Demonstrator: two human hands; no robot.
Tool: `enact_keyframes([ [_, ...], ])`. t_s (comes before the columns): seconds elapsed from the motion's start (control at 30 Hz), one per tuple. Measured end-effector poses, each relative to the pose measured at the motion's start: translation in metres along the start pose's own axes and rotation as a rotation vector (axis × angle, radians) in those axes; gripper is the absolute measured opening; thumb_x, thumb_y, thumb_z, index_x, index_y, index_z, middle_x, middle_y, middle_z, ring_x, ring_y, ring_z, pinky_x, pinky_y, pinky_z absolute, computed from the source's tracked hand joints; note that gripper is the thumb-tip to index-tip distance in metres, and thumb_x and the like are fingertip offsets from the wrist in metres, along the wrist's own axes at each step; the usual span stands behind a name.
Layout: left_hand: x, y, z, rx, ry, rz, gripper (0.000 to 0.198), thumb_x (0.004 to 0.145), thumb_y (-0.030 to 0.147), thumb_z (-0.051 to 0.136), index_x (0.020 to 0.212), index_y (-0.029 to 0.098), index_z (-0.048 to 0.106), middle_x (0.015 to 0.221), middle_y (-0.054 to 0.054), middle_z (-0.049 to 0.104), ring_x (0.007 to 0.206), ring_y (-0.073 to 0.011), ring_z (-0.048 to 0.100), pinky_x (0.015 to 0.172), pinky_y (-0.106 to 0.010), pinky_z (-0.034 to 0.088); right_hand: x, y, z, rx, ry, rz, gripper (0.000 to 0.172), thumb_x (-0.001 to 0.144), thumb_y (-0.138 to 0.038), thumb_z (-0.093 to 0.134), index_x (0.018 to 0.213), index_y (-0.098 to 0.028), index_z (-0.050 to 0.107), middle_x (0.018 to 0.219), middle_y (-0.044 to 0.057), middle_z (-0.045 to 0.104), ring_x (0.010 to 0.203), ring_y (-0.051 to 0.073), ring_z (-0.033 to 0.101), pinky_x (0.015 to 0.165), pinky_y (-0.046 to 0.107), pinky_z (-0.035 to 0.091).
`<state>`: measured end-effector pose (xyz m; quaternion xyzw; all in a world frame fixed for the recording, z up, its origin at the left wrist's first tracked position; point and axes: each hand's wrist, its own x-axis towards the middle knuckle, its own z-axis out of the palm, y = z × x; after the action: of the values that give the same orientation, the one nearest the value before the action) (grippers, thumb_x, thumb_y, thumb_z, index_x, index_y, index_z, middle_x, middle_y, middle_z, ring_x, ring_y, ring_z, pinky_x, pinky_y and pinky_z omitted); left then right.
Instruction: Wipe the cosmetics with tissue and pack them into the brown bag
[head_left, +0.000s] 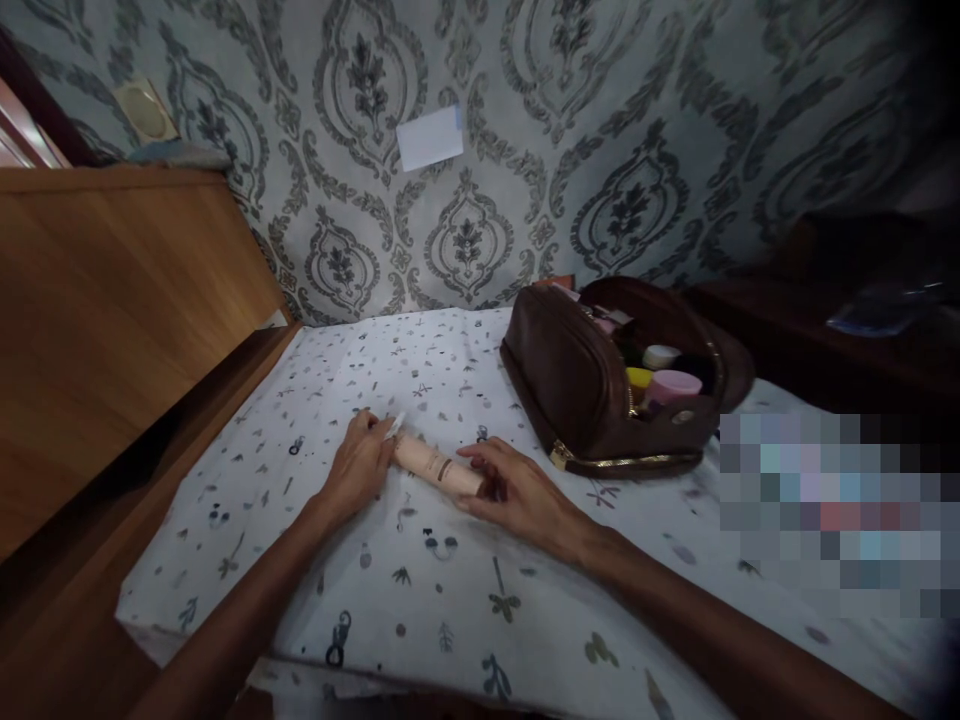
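Note:
A beige cosmetic bottle (439, 467) with small print lies tilted between my hands, low over the patterned cloth. My right hand (514, 490) has its thumb and fingers around the bottle's lower right end. At the opposite end is my left hand (358, 460), its fingers curled close to the bottle's upper left tip. A small whitish piece (396, 426) sticks out by those left fingertips; whether it is a cap, a nozzle or a wipe is unclear.
Right of my hands stands an open brown zip bag (570, 365) holding a pink-lidded jar (675, 387) and other containers. Printed cloth (405, 360) covers the surface. A wooden panel (127, 320) rises at left, and patterned wallpaper (465, 230) is behind. A blurred-out patch lies at far right.

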<state>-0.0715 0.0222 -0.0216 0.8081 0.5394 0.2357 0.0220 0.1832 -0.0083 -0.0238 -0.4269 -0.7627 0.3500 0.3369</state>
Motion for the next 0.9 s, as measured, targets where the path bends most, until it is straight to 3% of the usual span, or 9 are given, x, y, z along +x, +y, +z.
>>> enact_keyframes([
  [0.17,-0.02,0.05,0.001,-0.02,0.001,0.086,0.038,0.099,0.028,0.041,0.133,0.017,0.051,0.115,-0.013,0.046,0.112,-0.0283,0.046,0.096,-0.051,0.047,-0.004,-0.006,0.004,-0.064,-0.004,0.036,0.027,0.075,-0.025,0.066,0.101,-0.019,0.06,0.082,0.001,0.063,0.069,0.015,0.058,0.063,0.026,0.043],
  [0.3,-0.04,0.09,0.009,-0.073,-0.057,0.316,0.052,0.099,0.018,0.035,0.15,0.018,0.026,0.123,-0.017,0.045,0.117,-0.0291,0.043,0.094,-0.05,0.05,-0.005,-0.003,0.005,-0.054,0.032,0.053,0.035,0.073,-0.023,0.064,0.107,-0.019,0.055,0.081,0.0,0.064,0.067,0.016,0.06,0.062,0.026,0.043],
  [0.37,-0.044,0.086,0.011,-0.04,-0.066,0.354,0.061,0.096,0.01,0.034,0.153,0.019,0.016,0.125,-0.018,0.045,0.119,-0.0292,0.043,0.095,-0.049,0.05,-0.004,-0.001,0.005,-0.035,0.051,0.052,0.04,0.075,-0.025,0.062,0.113,-0.02,0.053,0.079,-0.001,0.064,0.065,0.016,0.06,0.061,0.026,0.043],
  [0.43,-0.043,0.065,0.013,0.047,-0.014,0.323,0.068,0.092,0.004,0.035,0.154,0.021,0.013,0.128,-0.019,0.044,0.122,-0.031,0.042,0.096,-0.052,0.049,-0.003,0.0,0.005,0.005,0.057,0.074,0.039,0.078,-0.031,0.062,0.115,-0.019,0.054,0.078,0.0,0.064,0.064,0.015,0.059,0.06,0.027,0.044],
  [0.57,-0.03,0.007,0.008,0.143,0.07,0.107,0.062,0.092,0.008,0.038,0.151,0.022,0.023,0.129,-0.017,0.04,0.121,-0.0319,0.041,0.095,-0.055,0.048,0.0,0.002,0.003,0.073,0.038,0.14,0.045,0.079,-0.04,0.064,0.117,-0.016,0.062,0.083,0.003,0.065,0.068,0.016,0.06,0.062,0.029,0.046],
  [0.63,-0.024,-0.008,0.002,0.135,0.085,0.025,0.053,0.096,0.015,0.037,0.148,0.024,0.028,0.124,-0.014,0.041,0.116,-0.0288,0.044,0.093,-0.051,0.049,0.001,0.001,0.002,0.144,0.024,0.167,0.048,0.08,-0.042,0.063,0.119,-0.015,0.064,0.084,0.005,0.065,0.072,0.018,0.061,0.064,0.03,0.047],
  [0.77,-0.02,0.0,-0.003,0.101,0.108,-0.039,0.048,0.1,0.026,0.034,0.148,0.026,0.028,0.124,-0.012,0.04,0.117,-0.0269,0.044,0.094,-0.046,0.049,0.0,-0.002,0.001,0.396,-0.061,0.249,0.05,0.083,-0.048,0.06,0.116,-0.012,0.068,0.069,0.004,0.063,0.062,0.016,0.058,0.056,0.027,0.044],
  [0.9,-0.023,0.021,0.001,0.038,0.127,-0.059,0.052,0.099,0.021,0.033,0.15,0.025,0.025,0.138,-0.015,0.029,0.131,-0.0308,0.032,0.1,-0.047,0.044,0.001,-0.003,0.003,0.618,-0.073,0.328,0.049,0.079,-0.052,0.066,0.108,-0.013,0.07,0.063,0.002,0.062,0.055,0.013,0.056,0.052,0.025,0.043],
])
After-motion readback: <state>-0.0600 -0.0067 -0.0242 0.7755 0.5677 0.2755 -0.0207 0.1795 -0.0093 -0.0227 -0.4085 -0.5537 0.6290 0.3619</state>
